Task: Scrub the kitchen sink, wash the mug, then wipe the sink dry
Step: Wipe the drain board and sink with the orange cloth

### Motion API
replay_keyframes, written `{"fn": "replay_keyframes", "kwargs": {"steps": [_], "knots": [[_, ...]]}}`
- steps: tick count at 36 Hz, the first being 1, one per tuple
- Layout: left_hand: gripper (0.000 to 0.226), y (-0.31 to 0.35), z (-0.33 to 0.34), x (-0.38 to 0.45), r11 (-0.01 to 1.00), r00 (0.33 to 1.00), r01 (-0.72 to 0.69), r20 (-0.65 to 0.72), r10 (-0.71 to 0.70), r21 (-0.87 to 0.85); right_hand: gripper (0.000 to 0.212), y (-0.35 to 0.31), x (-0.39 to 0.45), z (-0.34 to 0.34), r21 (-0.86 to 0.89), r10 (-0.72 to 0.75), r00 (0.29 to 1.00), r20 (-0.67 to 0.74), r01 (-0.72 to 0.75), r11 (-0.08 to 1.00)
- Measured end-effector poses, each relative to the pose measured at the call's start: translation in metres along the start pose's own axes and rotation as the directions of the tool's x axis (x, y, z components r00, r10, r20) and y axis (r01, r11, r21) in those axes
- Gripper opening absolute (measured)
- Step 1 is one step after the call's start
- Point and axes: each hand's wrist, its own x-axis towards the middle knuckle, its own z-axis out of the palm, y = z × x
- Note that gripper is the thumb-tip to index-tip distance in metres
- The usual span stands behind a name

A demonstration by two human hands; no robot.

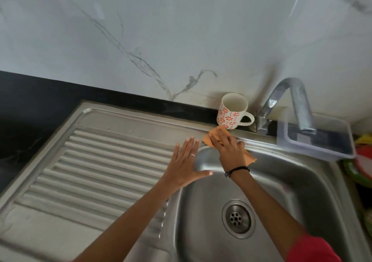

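The steel sink (277, 181) fills the lower right, its drain (238, 218) near the middle of the basin. My right hand (229, 151) presses an orange cloth (213, 135) flat on the sink's back left rim, fingers stretched over it. My left hand (186, 166) lies flat with spread fingers on the ridged drainboard (90, 171), at the basin's left edge. A white mug (233, 111) with red flowers stands upright on the back ledge, just behind the cloth.
A curved steel tap (289, 100) rises behind the basin, right of the mug. A clear plastic container (316, 138) sits on the sink's back right corner. Colourful items (360, 167) lie at the far right edge. Black counter (30, 104) lies left; a marble wall stands behind.
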Motion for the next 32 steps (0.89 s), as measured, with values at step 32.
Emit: {"fn": "replay_keyframes", "kwargs": {"steps": [32], "knots": [[0.105,0.109,-0.007,0.020,0.982,0.980,-0.181,0.089,0.176,0.048,0.067,0.112,-0.071,0.008,0.029,0.207,0.971,0.124,-0.212,0.977]]}}
